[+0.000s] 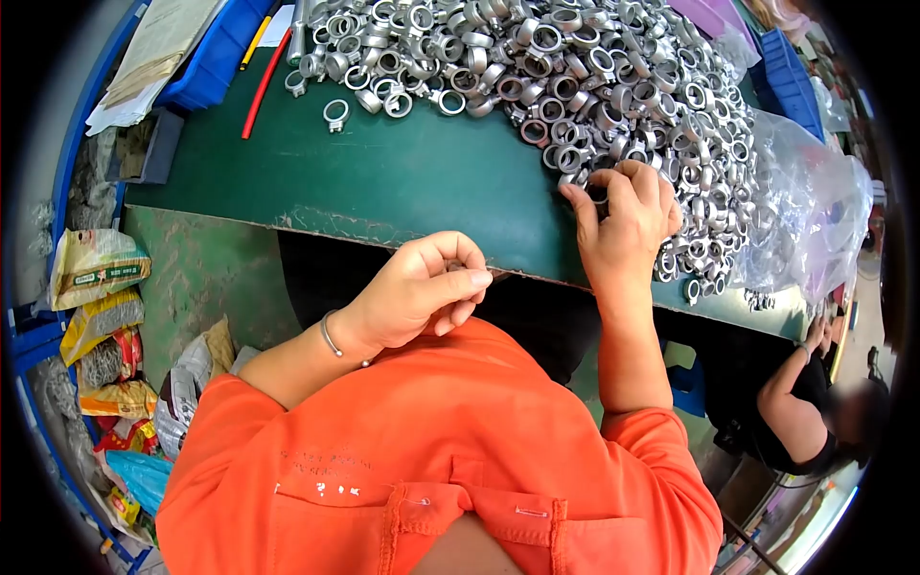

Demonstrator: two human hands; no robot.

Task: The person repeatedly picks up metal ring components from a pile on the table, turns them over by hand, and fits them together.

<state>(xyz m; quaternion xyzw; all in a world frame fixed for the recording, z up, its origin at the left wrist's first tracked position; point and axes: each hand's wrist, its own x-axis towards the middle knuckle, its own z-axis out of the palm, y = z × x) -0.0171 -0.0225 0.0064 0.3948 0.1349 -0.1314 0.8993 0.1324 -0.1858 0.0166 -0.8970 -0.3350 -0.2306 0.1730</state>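
In the head view, a broad heap of dull grey cast-metal rings (623,96), each with a small lug, is filling the upper middle and upper right of the frame. Your right hand (628,216) is resting on the heap's near left edge, fingers bent, thumb touching a ring; you aren't showing whether they are gripping it. Your left hand (422,287) is hanging at the centre, by the table's near edge, fingers curled and thumb tip meeting the forefinger; I cannot tell whether anything is sitting in that pinch.

The smooth dark-green tabletop (402,182) is running beneath the heap, its near edge looking chipped and pale. A slim red rod (265,86) is lying at the upper left, just beside a blue plastic bin (216,57), while one lone grey ring (335,125) is lying apart from the heap. A crinkled clear plastic bag (815,201) is bordering the heap at the right. Bare green surface is stretching between your left hand and the rings, leaving you open room.
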